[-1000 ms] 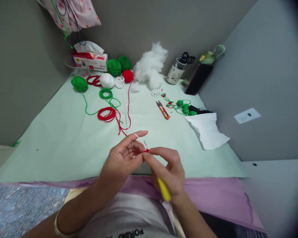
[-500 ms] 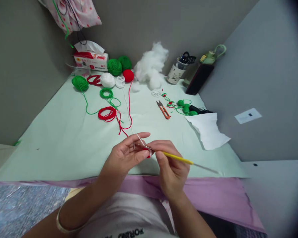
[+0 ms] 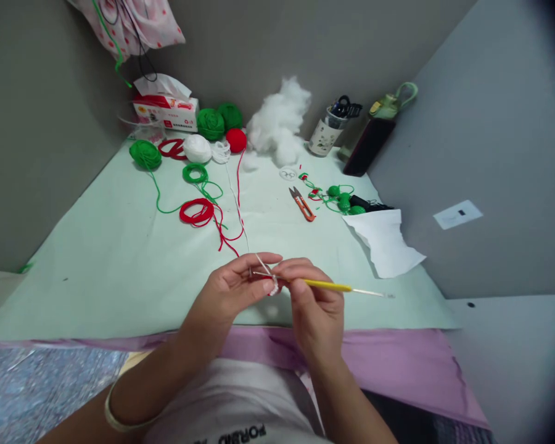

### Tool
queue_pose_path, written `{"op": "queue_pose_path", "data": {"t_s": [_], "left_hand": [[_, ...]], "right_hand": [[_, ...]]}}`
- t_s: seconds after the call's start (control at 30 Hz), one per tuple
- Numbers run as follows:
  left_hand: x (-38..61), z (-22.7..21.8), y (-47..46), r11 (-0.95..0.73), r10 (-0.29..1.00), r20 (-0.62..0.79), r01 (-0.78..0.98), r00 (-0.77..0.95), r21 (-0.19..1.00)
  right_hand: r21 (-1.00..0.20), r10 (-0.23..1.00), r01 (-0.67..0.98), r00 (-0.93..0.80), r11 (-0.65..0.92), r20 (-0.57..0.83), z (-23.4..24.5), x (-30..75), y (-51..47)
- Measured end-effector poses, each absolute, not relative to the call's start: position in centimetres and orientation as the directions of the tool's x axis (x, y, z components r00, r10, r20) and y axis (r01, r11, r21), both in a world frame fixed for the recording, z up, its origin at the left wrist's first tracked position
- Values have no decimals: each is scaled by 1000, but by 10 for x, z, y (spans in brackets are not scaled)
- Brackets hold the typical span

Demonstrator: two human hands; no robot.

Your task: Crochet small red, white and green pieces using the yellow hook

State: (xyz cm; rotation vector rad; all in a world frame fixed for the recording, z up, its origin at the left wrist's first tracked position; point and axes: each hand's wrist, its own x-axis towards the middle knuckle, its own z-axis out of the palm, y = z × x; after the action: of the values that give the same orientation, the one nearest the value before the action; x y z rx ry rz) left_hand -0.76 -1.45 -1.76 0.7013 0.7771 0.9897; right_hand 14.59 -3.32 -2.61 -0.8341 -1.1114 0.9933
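Between thumb and fingers, my left hand [image 3: 235, 287] pinches a small red and white crochet piece [image 3: 273, 288], partly covered by the fingertips. White yarn [image 3: 262, 264] runs taut over the raised left index finger down to the piece. My right hand [image 3: 315, 302] is closed around a crochet hook with a yellow handle [image 3: 328, 285]. The hook's thin metal tip points left and meets the yarn at the top of the piece. Whether a loop sits on the tip is too small to tell. The hook's other metal end sticks out to the right.
Yarn coils in red [image 3: 197, 211] and green [image 3: 195, 173] lie ahead-left, before a white yarn ball [image 3: 197, 148]. Orange thread snips [image 3: 302, 205] lie ahead, near white stuffing [image 3: 280, 123]. At right are green crocheted pieces [image 3: 345, 200], white paper [image 3: 383, 243] and a bottle [image 3: 372, 139].
The hook has swung from slanting down to the right to nearly level, and my right hand has turned with it. More of the piece's white edge shows now.
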Motion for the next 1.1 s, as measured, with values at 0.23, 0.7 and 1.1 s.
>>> {"op": "queue_pose_path", "data": {"t_s": [0.23, 0.7, 1.1], "left_hand": [[-11, -18, -15, 64, 998, -59, -158, 35, 985], [-16, 4, -5, 316, 940, -206, -463, 273, 828], [-75, 12, 71, 268, 876, -2, -483, 482, 834]], "right_hand": [[-923, 925, -104, 140, 370, 354, -29, 146, -33], [-885, 903, 191, -13, 424, 430, -4, 142, -27], [-953, 845, 249, -535, 172, 13, 34, 177, 53]]}}
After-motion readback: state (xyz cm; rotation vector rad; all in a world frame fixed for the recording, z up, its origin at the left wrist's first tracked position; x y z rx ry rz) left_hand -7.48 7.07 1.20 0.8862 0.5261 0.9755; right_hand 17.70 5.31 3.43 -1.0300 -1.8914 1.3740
